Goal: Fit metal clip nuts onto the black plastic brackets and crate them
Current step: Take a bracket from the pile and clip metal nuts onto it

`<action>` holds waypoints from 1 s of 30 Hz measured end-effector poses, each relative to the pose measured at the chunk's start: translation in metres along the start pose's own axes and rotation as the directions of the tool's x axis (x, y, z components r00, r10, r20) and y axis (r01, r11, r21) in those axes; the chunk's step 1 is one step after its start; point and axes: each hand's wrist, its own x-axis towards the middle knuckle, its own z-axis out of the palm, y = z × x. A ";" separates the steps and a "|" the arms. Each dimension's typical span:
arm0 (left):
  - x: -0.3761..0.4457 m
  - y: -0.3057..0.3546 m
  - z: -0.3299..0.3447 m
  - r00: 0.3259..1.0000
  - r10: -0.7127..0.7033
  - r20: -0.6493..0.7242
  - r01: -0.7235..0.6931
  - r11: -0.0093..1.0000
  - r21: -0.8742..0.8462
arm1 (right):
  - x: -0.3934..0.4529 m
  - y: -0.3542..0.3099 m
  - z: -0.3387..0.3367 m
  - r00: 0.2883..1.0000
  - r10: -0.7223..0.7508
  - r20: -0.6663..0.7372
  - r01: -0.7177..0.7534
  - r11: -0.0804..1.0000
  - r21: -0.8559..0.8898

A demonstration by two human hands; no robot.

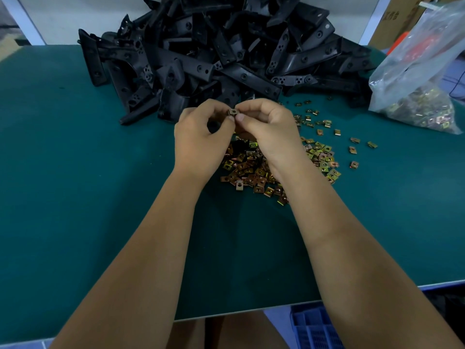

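A brass-coloured clip nut is pinched between the fingertips of my left hand and my right hand, held together above the green table. Something black shows inside my left hand's curled fingers; I cannot tell what it is. Below my hands lies a heap of loose clip nuts, with more scattered to the right. Behind my hands rises a large pile of black plastic brackets.
A clear plastic bag of clip nuts lies at the right of the table. A blue plastic crate shows below the table's front edge. Cardboard boxes stand at the back right.
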 end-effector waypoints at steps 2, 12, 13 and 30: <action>0.000 0.001 0.000 1.000 -0.003 -0.015 0.003 1.000 -0.006 | 0.000 0.000 0.001 1.000 0.000 0.002 0.000 1.000 0.002; 0.000 0.006 -0.006 0.998 -0.057 -0.020 0.055 0.994 -0.100 | -0.001 -0.002 0.002 0.996 0.014 0.087 -0.030 0.982 0.187; 0.000 0.006 -0.006 0.998 -0.070 -0.011 0.068 0.990 -0.120 | -0.002 -0.002 0.002 0.997 0.008 0.082 -0.025 0.978 0.206; -0.002 0.007 -0.004 0.996 -0.092 -0.010 0.084 0.945 -0.315 | -0.006 -0.002 0.011 0.999 -0.051 -0.002 0.050 0.984 0.169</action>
